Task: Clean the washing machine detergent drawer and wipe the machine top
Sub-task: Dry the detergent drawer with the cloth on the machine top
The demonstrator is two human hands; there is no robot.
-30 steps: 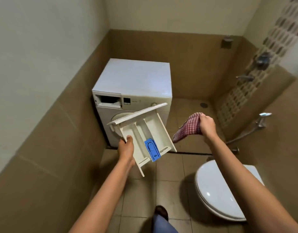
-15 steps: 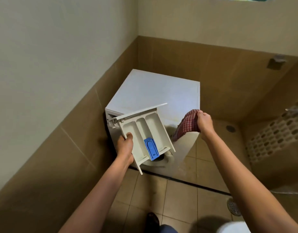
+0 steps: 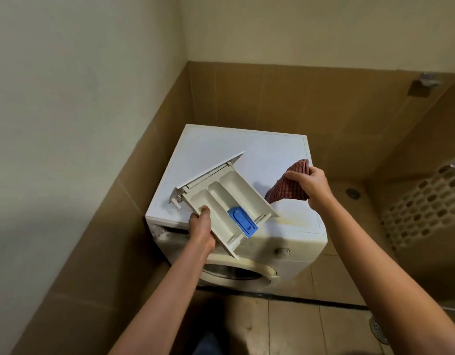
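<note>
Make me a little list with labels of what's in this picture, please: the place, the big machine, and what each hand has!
place: small tiled bathroom corner
machine: white washing machine against the wall
slot: drawer opening on the machine front, empty
left hand: grips the drawer at its left edge
drawer: white, out of the machine, held tilted above the top
blue part: sits in the drawer's middle compartment
right hand: holds the cloth
cloth: red checked, bunched, hanging over the machine top
machine top: yellowish stains near the front edge

Head view, steeply down, near washing machine (image 3: 247, 155)
</note>
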